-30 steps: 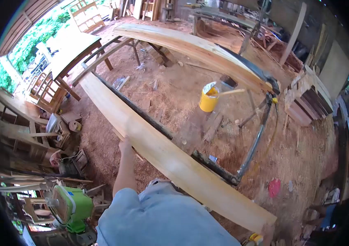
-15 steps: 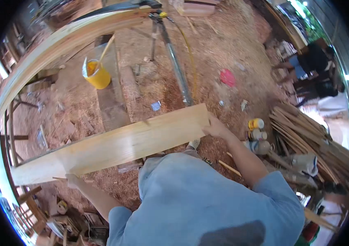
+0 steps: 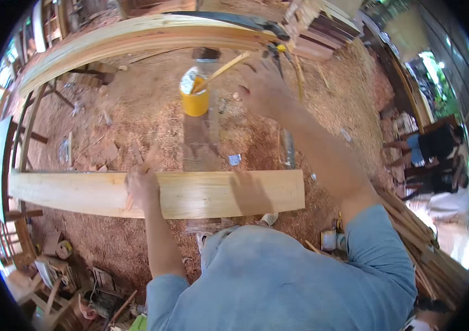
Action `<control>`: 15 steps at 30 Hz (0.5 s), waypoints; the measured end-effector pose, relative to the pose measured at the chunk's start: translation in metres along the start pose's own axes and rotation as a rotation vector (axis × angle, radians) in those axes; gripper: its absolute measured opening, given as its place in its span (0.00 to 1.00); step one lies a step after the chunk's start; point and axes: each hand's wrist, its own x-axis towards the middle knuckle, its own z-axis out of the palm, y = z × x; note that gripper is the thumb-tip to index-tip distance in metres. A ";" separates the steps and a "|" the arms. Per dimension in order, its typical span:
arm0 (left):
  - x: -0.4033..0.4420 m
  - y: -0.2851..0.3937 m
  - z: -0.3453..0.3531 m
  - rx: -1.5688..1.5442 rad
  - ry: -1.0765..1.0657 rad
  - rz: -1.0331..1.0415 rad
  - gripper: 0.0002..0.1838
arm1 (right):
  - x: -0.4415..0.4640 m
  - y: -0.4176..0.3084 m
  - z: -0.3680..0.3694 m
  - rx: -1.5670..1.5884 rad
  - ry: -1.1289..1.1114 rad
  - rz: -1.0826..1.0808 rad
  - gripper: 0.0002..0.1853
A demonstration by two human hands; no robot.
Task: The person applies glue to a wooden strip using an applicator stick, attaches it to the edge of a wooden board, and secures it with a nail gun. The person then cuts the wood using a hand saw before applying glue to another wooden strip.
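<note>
A long pale plank (image 3: 207, 194) lies flat across the view in front of my body. Over its left half is my left hand (image 3: 143, 186), closed on a thin wooden stick (image 3: 147, 157) that is blurred. My right hand (image 3: 264, 88) is raised beyond the plank with its fingers apart, holding nothing. Just left of it, a flat wooden stick (image 3: 226, 70) leans out of a yellow bucket (image 3: 195, 103); the hand does not visibly touch it. The shadow of my right arm falls on the plank.
Beyond the bucket, long stacked boards (image 3: 135, 34) cross the view, with a dark curved piece (image 3: 229, 20) on their right end. Shavings cover the ground. Two people (image 3: 435, 144) are at the far right, near a pile of wood strips (image 3: 411, 237).
My right hand has left the plank's right end and risen towards the bucket. My left hand has come up over the plank with the stick. The view has turned, so the plank looks level.
</note>
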 end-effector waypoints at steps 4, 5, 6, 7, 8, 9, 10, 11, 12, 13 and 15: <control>0.005 -0.009 0.009 -0.017 -0.070 -0.082 0.11 | 0.043 -0.015 0.057 -0.278 -0.236 0.003 0.17; 0.004 -0.014 0.016 0.021 -0.048 -0.036 0.11 | 0.052 -0.023 0.057 -0.274 -0.215 -0.017 0.17; 0.006 -0.017 0.020 0.056 -0.025 0.010 0.11 | 0.063 -0.043 0.040 -0.177 -0.471 0.136 0.16; 0.010 -0.018 0.023 0.048 -0.001 -0.006 0.11 | 0.075 -0.055 0.030 -0.083 -0.728 0.288 0.16; 0.010 -0.018 0.025 0.014 -0.002 -0.002 0.11 | 0.083 -0.054 0.032 -0.090 -0.716 0.272 0.16; 0.009 -0.017 0.026 -0.016 -0.014 0.009 0.11 | 0.082 -0.047 0.038 -0.163 -0.450 0.080 0.16; 0.009 -0.013 0.023 -0.018 -0.013 0.010 0.11 | 0.077 -0.038 0.046 -0.230 -0.185 -0.102 0.15; 0.011 -0.010 0.018 -0.073 -0.054 -0.032 0.10 | 0.070 -0.029 0.055 -0.232 -0.183 -0.097 0.15; 0.025 -0.006 0.019 -0.145 -0.084 -0.052 0.10 | 0.067 -0.015 0.068 -0.312 -0.163 -0.200 0.14; 0.039 -0.002 0.019 -0.217 -0.113 -0.074 0.10 | 0.069 -0.006 0.072 -0.399 -0.140 -0.301 0.13; 0.068 0.015 0.023 -0.317 -0.153 -0.067 0.10 | 0.067 0.007 0.081 -0.446 -0.351 -0.268 0.14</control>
